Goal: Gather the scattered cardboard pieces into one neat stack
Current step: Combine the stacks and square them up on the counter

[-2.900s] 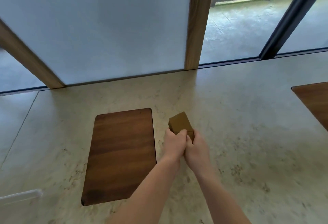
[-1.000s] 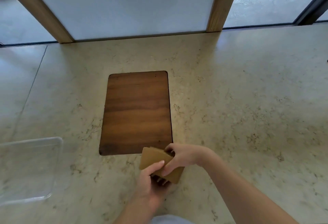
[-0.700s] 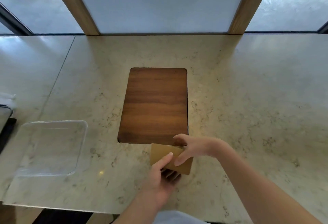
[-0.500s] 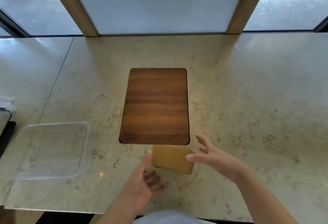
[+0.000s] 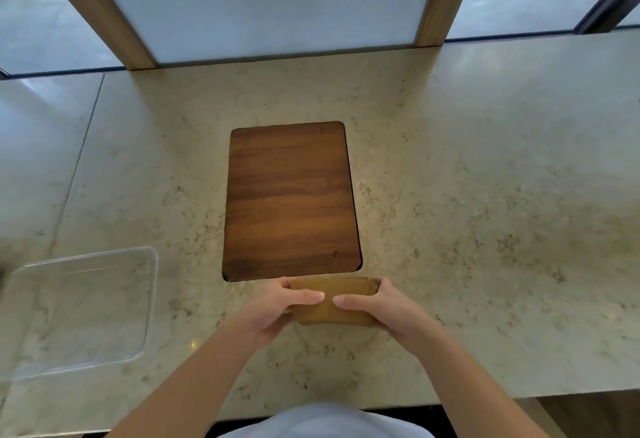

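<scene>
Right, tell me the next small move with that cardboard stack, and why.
Probably squeeze inward and tap the edges square. The left hand and right hand grip opposite ends of the cardboard stack on the counter, just below the wooden board, and its right edges look slightly fanned.

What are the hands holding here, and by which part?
The cardboard stack on the counter: left hand grips its left end, right hand its right end.
</scene>
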The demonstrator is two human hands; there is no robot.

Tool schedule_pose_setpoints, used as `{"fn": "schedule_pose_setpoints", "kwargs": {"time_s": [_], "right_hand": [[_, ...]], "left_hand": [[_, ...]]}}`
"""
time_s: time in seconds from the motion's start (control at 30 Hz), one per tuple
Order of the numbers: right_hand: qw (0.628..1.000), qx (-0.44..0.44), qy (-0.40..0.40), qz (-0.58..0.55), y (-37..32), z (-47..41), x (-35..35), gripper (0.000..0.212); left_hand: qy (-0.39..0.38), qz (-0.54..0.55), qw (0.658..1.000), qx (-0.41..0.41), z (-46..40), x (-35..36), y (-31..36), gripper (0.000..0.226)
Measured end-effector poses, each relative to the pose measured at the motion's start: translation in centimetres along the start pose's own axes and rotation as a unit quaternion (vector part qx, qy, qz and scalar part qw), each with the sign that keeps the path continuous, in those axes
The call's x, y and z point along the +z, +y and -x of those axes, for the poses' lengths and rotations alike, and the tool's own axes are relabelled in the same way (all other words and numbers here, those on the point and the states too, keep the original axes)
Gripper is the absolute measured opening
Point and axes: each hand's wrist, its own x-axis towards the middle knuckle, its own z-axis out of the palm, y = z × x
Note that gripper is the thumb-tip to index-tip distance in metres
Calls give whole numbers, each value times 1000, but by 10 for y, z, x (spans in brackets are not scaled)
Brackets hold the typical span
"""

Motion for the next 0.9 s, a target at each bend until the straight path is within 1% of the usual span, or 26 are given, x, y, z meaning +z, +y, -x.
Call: {"fn": "schedule_pose_setpoints", "kwargs": {"time_s": [0.07, 0.13, 0.2, 0.27, 0.33, 0.43, 0.53, 0.63, 0.7, 0.77, 0.83, 0.9], "right_hand": [[1000, -7, -18, 17, 2, 0, -5, 140], [999, -20, -31, 29, 5, -1, -7, 138], [998, -39, -36, 30, 12, -4, -8, 132], [997, -61, -41, 37, 23, -3, -8, 120], [993, -99, -51, 47, 32, 1, -9, 112], [982, -158, -56, 89, 48, 2, -8, 117], [964, -213, -49, 153, 61, 2, -6, 129], [944, -250, -41, 214, 71, -4, -7, 141], [934, -249, -15, 255, 76, -6, -7, 141], [918, -268, 11, 292, 82, -8, -9, 138], [906, -277, 28, 318, 86, -11, -12, 136], [894, -288, 45, 341, 91, -14, -14, 133]], "left_hand": [[-1, 9, 999, 31, -2, 3, -14, 88], [18, 25, 998, 59, -5, 6, -30, 102], [28, 20, 996, 85, -10, 4, -43, 112], [21, -10, 994, 110, -14, -1, -58, 107], [-1, -75, 987, 144, -15, -4, -68, 103], [-33, -143, 974, 170, -16, -7, -83, 119], [-23, -228, 946, 229, -15, -5, -93, 133], [17, -303, 906, 294, -16, -1, -104, 145], [47, -332, 879, 340, -16, 2, -115, 140], [70, -347, 861, 365, -13, 6, -121, 133], [85, -361, 850, 373, -13, 5, -126, 128], [94, -390, 841, 363, -14, 3, -129, 125]]}}
